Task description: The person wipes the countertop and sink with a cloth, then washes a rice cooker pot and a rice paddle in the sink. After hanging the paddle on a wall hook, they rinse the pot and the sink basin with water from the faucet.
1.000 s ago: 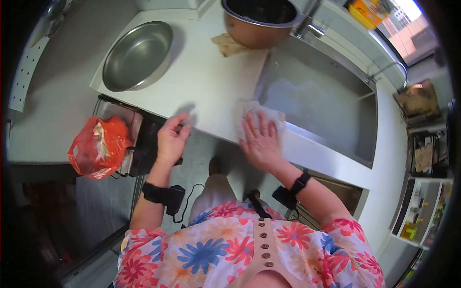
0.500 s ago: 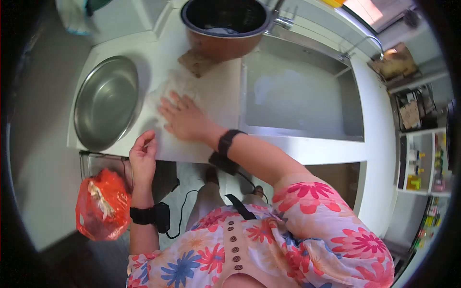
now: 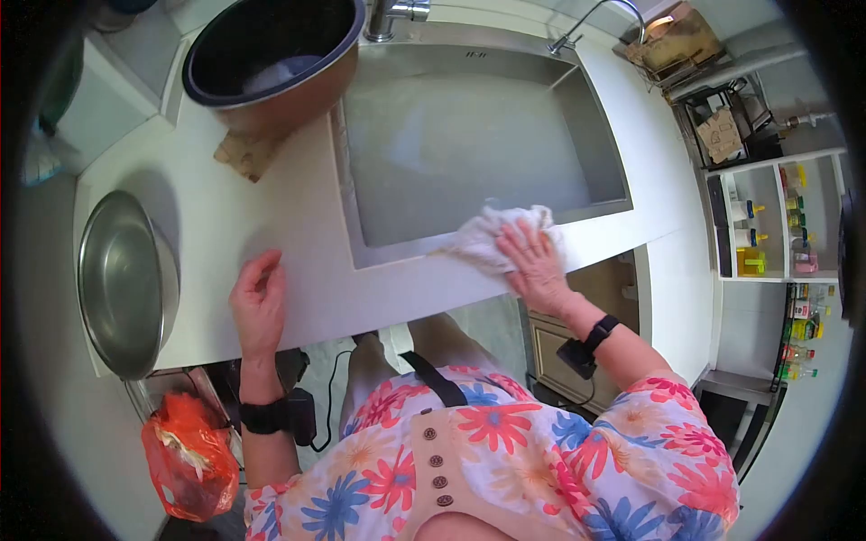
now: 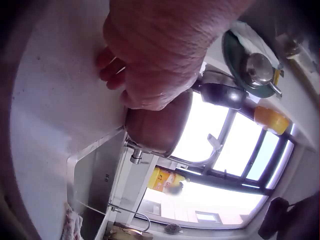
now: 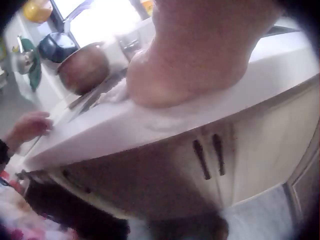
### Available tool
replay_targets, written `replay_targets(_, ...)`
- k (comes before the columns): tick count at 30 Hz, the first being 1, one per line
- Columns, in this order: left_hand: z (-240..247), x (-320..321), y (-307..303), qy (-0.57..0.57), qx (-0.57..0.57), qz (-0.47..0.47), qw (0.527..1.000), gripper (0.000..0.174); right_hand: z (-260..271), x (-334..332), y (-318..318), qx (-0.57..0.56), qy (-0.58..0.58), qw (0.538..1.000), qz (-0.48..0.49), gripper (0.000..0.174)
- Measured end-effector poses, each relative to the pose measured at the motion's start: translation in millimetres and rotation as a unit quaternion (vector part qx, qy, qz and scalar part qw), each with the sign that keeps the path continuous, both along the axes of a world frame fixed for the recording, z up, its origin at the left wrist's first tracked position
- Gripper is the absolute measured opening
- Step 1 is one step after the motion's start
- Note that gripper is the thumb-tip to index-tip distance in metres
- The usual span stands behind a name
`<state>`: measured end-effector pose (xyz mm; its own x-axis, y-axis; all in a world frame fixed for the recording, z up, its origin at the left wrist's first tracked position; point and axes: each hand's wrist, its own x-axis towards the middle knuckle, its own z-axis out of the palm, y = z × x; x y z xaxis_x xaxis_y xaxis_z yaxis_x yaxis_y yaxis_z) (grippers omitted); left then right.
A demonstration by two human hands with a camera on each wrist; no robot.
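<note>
My right hand (image 3: pixel 539 278) presses a crumpled whitish cloth (image 3: pixel 478 242) onto the counter strip along the sink's near edge, fingers mostly straight over its right part. Some of the cloth overlaps the sink rim in the head view. The left hand (image 3: pixel 259 307) hangs loosely curled at the counter's front edge, left of the sink, and holds nothing. In the left wrist view its fingers (image 4: pixel 112 77) are half hidden behind the palm. The steel sink (image 3: pixel 600 171) contains cloudy water. From the right wrist, the hand (image 5: pixel 185 60) covers most of the cloth.
A brown inner pot (image 3: pixel 293 122) with a dark inside stands beside the faucet (image 3: pixel 382 20), near a piece of cardboard (image 3: pixel 242 155). An oval steel basin (image 3: pixel 126 279) sits at the counter's left end. Below it hangs a red plastic bag (image 3: pixel 189 460). Shelves with bottles (image 3: pixel 753 212) line the right.
My right hand swept the cloth from the sink's front left corner to the left counter, then back right to the sink's near edge. The left hand moved forward over the counter edge. The head view shifted right.
</note>
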<state>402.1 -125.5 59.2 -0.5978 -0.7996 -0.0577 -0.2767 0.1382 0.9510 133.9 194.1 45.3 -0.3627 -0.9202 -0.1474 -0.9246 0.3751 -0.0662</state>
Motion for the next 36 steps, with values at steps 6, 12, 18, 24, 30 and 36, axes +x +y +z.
replay_targets(6,3.3,-13.7,3.0,0.000,-0.012,0.045,0.999,0.020,-5.3,-95.9,42.3,-0.058,0.006,0.996,-0.060,0.044)
replay_targets(12,9.2,-63.1,23.8,0.013,0.006,0.038,0.999,0.017,-4.3,-230.5,55.8,-0.145,-0.244,0.911,-0.299,0.031)
replay_targets(18,26.0,-95.5,47.0,-0.051,-0.038,0.028,0.998,0.019,38.7,-371.7,-40.8,-0.421,-0.527,0.688,-0.268,0.032)
replay_targets(24,34.2,-101.9,57.0,-0.089,-0.056,0.036,0.994,0.018,-12.8,-434.3,-189.0,-0.205,-0.034,0.941,-0.268,0.039)
replay_targets(30,33.9,-115.6,50.4,-0.082,-0.031,0.041,0.995,0.018,-32.5,-375.0,-253.5,-0.071,0.090,0.955,-0.273,0.051)
replay_targets(36,42.4,-136.9,42.5,-0.118,-0.025,0.001,0.993,0.018,-67.1,-286.8,-331.2,-0.213,0.143,0.966,-0.024,0.048)
